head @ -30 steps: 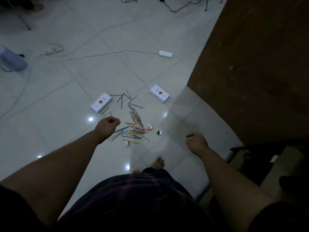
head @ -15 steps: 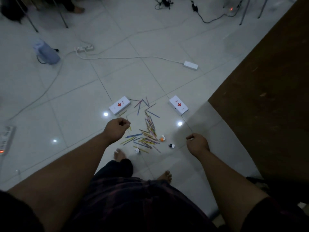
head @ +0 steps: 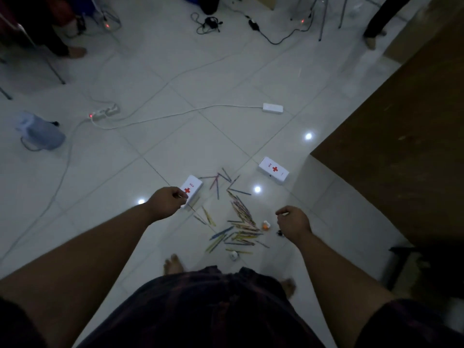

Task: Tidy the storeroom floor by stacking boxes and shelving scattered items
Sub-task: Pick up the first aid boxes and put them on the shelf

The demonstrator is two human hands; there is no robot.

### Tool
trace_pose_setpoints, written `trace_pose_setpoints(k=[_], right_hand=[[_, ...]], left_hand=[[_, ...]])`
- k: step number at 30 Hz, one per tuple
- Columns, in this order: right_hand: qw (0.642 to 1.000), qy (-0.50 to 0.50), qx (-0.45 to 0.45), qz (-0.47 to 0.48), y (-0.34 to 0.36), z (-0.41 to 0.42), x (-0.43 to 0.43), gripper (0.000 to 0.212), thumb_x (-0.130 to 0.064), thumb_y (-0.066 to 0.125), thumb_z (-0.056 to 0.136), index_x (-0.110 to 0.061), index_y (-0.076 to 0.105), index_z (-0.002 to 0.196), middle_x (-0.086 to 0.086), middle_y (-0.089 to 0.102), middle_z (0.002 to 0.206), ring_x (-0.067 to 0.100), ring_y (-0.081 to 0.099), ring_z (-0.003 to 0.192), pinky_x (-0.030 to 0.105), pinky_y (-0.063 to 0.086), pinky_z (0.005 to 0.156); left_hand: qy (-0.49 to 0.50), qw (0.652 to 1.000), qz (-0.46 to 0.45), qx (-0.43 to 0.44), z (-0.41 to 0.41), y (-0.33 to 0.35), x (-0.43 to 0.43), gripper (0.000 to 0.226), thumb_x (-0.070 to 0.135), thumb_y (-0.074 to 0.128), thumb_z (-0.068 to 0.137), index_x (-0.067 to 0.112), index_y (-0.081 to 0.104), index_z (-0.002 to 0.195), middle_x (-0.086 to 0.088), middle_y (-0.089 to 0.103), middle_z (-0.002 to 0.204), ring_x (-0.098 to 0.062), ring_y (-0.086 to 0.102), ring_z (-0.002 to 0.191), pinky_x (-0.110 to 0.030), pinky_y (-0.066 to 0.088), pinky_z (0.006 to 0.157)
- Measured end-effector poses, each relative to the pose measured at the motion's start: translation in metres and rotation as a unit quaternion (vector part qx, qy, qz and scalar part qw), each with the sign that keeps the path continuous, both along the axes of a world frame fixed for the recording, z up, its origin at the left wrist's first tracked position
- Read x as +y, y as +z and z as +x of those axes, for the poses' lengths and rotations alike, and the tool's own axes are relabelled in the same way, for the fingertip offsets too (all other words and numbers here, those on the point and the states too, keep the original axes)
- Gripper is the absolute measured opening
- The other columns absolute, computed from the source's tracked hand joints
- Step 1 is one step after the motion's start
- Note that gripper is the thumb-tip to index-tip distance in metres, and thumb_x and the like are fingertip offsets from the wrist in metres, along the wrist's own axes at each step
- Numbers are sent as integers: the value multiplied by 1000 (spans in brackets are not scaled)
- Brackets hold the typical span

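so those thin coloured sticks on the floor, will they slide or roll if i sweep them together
The coloured sticks look thin and light, so they would probably skid easily on the glossy tiled floor. Lying flat and crisscrossed, they may be fiddly to pinch singly. They look slender enough to snap if bent.

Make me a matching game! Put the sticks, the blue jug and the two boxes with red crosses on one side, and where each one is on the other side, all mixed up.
Things:
1. sticks
2. jug
3. left box
4. right box

Places:
A. at the far left of the view
B. beside the brown wall
C. partly hidden by the left hand
D. scattered between the left hand and the right hand

Pairs: 1-D, 2-A, 3-C, 4-B.
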State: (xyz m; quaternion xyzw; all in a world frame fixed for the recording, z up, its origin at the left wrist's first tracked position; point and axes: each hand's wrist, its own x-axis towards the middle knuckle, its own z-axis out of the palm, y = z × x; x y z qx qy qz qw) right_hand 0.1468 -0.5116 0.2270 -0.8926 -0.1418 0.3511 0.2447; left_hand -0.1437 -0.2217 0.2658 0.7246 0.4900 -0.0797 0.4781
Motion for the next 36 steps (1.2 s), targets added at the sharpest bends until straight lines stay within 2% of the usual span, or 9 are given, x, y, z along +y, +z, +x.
trace_pose_setpoints(k=[4, 7, 15, 21, 24, 29, 33, 34, 36], right_hand=[[999, -25, 3, 29, 30, -56, 58, 19, -13, 62, 89, -25, 75, 84, 1, 73, 70, 20, 68, 66, 24, 49, 63], [999, -33, 9, 39, 39, -70, 94, 18, -15, 63, 89, -27, 75, 82, 1, 74, 74, 19, 67, 65, 25, 50, 60], [994, -101, 23, 42, 29, -47, 166, 17, -16, 62, 94, -25, 74, 85, 4, 74, 80, 18, 67, 66, 24, 50, 59], [989, -137, 41, 24, 16, -12, 248, 15, -14, 63, 95, -22, 73, 89, 2, 74, 84, 20, 71, 85, 18, 49, 66], [987, -145, 59, 24, 18, -7, 290, 14, -11, 61, 96, -18, 73, 94, 7, 73, 82, 22, 70, 77, 15, 47, 53], [983, -162, 58, 59, 24, -11, 351, 14, -7, 60, 95, -13, 72, 96, 10, 71, 81, 7, 63, 55, 16, 47, 53], [969, -228, 76, 58, 11, -31, 369, 13, -13, 65, 89, -21, 74, 92, 16, 75, 83, 28, 68, 65, 39, 60, 69], [961, -258, 82, 57, 10, -38, 373, 12, -14, 66, 87, -22, 74, 90, 18, 75, 82, 32, 69, 66, 43, 62, 68], [941, -322, 83, 60, 16, -55, 383, 12, -11, 65, 89, -19, 73, 92, 21, 75, 85, 26, 65, 59, 31, 56, 53]], left_hand=[[10, 1000, 7, -13, -16, 10, 58, 9, 22, 69, 91, 21, 74, 99, 0, 74, 94, -18, 71, 90, -31, 53, 74], [12, 999, -15, -30, -12, 11, 92, 11, 19, 70, 92, 18, 74, 102, -2, 75, 94, -19, 72, 90, -28, 49, 68], [-81, 996, 11, -36, 67, 4, 177, 13, 23, 67, 94, 21, 73, 105, 0, 73, 96, -18, 69, 91, -33, 54, 79], [-155, 987, 29, -37, 100, 16, 251, 14, 28, 67, 95, 23, 71, 107, 5, 71, 98, -13, 66, 90, -22, 49, 71], [-137, 989, 30, -44, 106, 26, 297, 16, 30, 67, 95, 24, 72, 108, 5, 71, 99, -12, 66, 92, -24, 50, 74], [-119, 992, 13, -34, 122, 22, 353, 17, 25, 67, 96, 18, 72, 111, 1, 70, 103, -10, 63, 91, -16, 44, 71], [-171, 985, -11, -32, 139, 11, 384, 16, 22, 68, 96, 16, 72, 110, 0, 70, 103, -10, 62, 90, -13, 42, 68], [-185, 982, -25, -33, 143, 8, 393, 17, 23, 68, 96, 16, 72, 111, 1, 70, 103, -11, 63, 93, -16, 44, 70], [-209, 975, -64, -36, 150, -2, 413, 19, 24, 68, 96, 15, 72, 112, -1, 71, 105, -19, 66, 99, -26, 48, 76]])
